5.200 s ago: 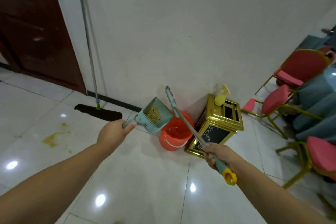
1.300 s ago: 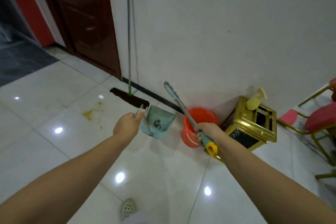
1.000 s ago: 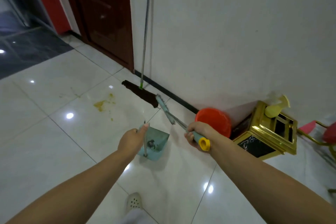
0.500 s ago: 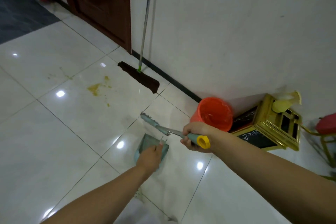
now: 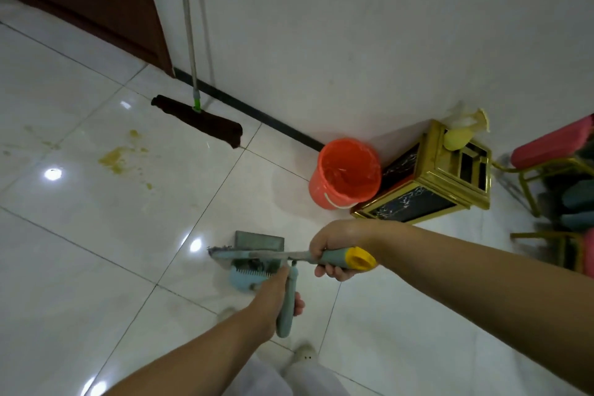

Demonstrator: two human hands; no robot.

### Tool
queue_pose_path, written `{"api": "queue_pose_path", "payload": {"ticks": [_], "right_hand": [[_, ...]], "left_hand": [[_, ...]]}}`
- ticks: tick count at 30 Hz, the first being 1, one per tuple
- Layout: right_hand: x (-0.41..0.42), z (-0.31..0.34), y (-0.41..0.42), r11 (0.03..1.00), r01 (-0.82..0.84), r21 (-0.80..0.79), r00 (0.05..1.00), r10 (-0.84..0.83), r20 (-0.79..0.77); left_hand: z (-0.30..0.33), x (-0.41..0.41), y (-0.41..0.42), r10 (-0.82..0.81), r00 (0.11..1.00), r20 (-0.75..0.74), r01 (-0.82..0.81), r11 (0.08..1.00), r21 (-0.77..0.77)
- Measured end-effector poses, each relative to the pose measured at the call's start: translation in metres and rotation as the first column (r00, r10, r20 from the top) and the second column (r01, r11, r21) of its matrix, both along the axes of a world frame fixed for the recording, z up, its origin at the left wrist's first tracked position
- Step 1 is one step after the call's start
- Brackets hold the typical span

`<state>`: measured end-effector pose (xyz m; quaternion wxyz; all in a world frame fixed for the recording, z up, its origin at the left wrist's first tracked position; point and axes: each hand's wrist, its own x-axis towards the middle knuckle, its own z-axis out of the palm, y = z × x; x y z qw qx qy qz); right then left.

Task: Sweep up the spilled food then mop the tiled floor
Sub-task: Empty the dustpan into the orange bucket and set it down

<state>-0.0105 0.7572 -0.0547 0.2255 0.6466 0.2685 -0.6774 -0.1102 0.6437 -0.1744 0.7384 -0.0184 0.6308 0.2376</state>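
Observation:
My left hand (image 5: pixel 273 296) grips the handle of a teal dustpan (image 5: pixel 258 254) that rests low on the white tiled floor (image 5: pixel 96 235). Across the pan lies a small teal brush (image 5: pixel 254 255) with a yellow end cap, held in my right hand (image 5: pixel 334 247). A yellow smear of spilled food (image 5: pixel 117 157) stains the tiles at the left. A mop (image 5: pixel 199 120) with a dark flat head and a green-jointed metal pole leans on the white wall. An orange bucket (image 5: pixel 345 173) stands by the wall, just beyond my right hand.
A gold-framed black box (image 5: pixel 427 183) with a yellow spray bottle (image 5: pixel 459 135) on top stands right of the bucket. Red-cushioned gold chairs (image 5: pixel 553 151) crowd the right edge. A dark wooden door (image 5: pixel 96 0) is at the upper left. My shoes (image 5: pixel 305 354) are below the dustpan.
The dustpan held up near the bucket has come down onto the floor close to my feet. The brush has swung from upright to level across the pan. My view has tilted downward.

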Motion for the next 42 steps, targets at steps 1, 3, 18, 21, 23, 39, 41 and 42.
{"api": "queue_pose_path", "payload": {"ticks": [1, 3, 18, 21, 23, 39, 41, 42], "right_hand": [[0.004, 0.002, -0.003, 1.0, 0.008, 0.007, 1.0, -0.008, -0.02], [0.011, 0.004, -0.01, 1.0, 0.025, 0.013, 0.998, -0.024, -0.06], [0.135, 0.016, 0.008, 0.997, 0.068, 0.046, 0.978, -0.057, -0.2], [0.17, 0.019, 0.026, 0.997, 0.054, 0.061, 0.983, -0.042, -0.181], [0.19, 0.021, 0.041, 0.995, 0.052, 0.09, 0.982, -0.035, -0.187], [0.298, 0.012, 0.132, 0.986, 0.091, 0.139, 0.984, -0.067, -0.167], [0.302, 0.011, 0.137, 0.984, 0.114, 0.137, 0.98, -0.089, -0.18], [0.302, 0.009, 0.138, 0.984, 0.117, 0.137, 0.979, -0.091, -0.184]], "left_hand": [[-0.004, 0.002, 0.002, 0.033, 0.998, 0.056, -0.033, 0.999, -0.018], [-0.013, 0.004, 0.007, 0.081, 0.983, 0.162, -0.075, 0.996, -0.043], [-0.022, 0.113, 0.073, 0.08, 0.978, 0.192, -0.044, 0.981, -0.187], [-0.015, 0.147, 0.097, 0.081, 0.985, 0.152, -0.047, 0.975, -0.216], [-0.014, 0.169, 0.115, 0.058, 0.988, 0.146, -0.024, 0.974, -0.223], [-0.041, 0.295, 0.189, 0.186, 0.945, 0.27, -0.167, 0.982, -0.091], [-0.044, 0.298, 0.19, 0.178, 0.936, 0.304, -0.162, 0.984, -0.078], [-0.047, 0.298, 0.191, 0.175, 0.933, 0.315, -0.159, 0.984, -0.074]]}}
